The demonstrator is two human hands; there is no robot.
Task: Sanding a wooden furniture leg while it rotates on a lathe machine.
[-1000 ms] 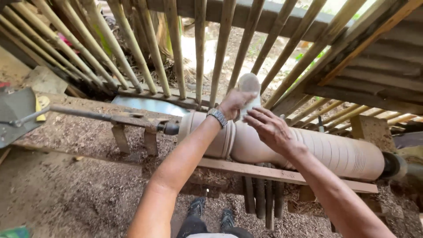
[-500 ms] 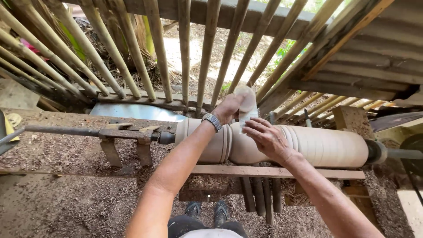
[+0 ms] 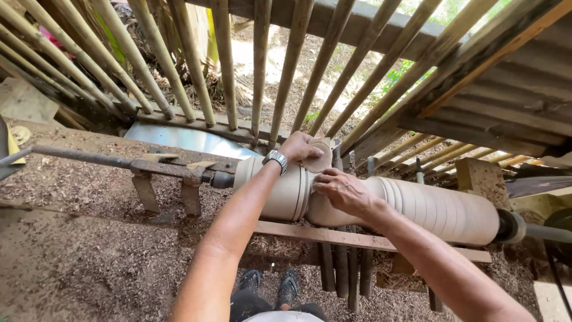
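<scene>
A long pale wooden cylinder (image 3: 429,209) with turned grooves lies sideways on a wood lathe, held at its left end by a rusty metal shaft (image 3: 119,162). My left hand (image 3: 301,149), with a metal wristwatch, holds a tan sheet of sandpaper (image 3: 322,156) curved over the back of the wood near a deep groove. My right hand (image 3: 339,189) rests on top of the cylinder just right of that groove, fingers pressing the wood.
A flat wooden rest bar (image 3: 333,235) runs along the front of the lathe. Sawdust covers the bench (image 3: 77,262). Slanted wooden poles (image 3: 262,65) form a fence behind. A metal sheet (image 3: 179,138) lies behind the shaft. My feet (image 3: 271,283) stand below.
My left hand has lowered the sandpaper from above the wood onto its back side. My right hand has shifted slightly left toward the groove. The camera view has moved a little.
</scene>
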